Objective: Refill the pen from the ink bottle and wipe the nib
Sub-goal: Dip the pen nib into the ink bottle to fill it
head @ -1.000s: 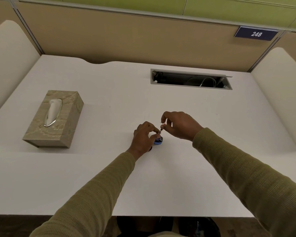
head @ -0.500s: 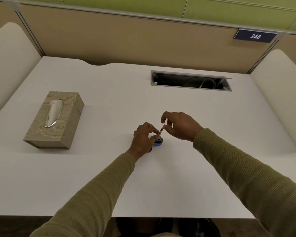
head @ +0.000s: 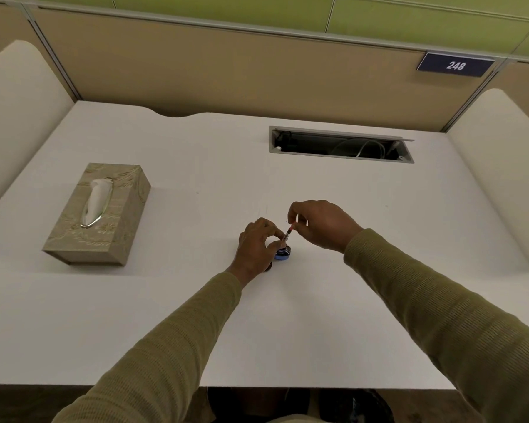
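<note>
Steeply tilted, pen (head: 288, 232) in right hand (head: 321, 225), nib-end down into ink bottle (head: 283, 252).

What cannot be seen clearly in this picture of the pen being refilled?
- Head view: the pen is too small to show its nib or ink level.
- The ink bottle is half hidden behind the left hand.
- A dark object beneath that hand cannot be identified.
- The right hand covers the pen's upper end.

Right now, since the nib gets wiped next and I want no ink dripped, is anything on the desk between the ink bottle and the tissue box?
Nothing visible: bare white desk lies between the ink bottle and the tissue box. Only the left hand, steadying the bottle, sits on that side. The right hand holds the pen at the bottle.
</note>
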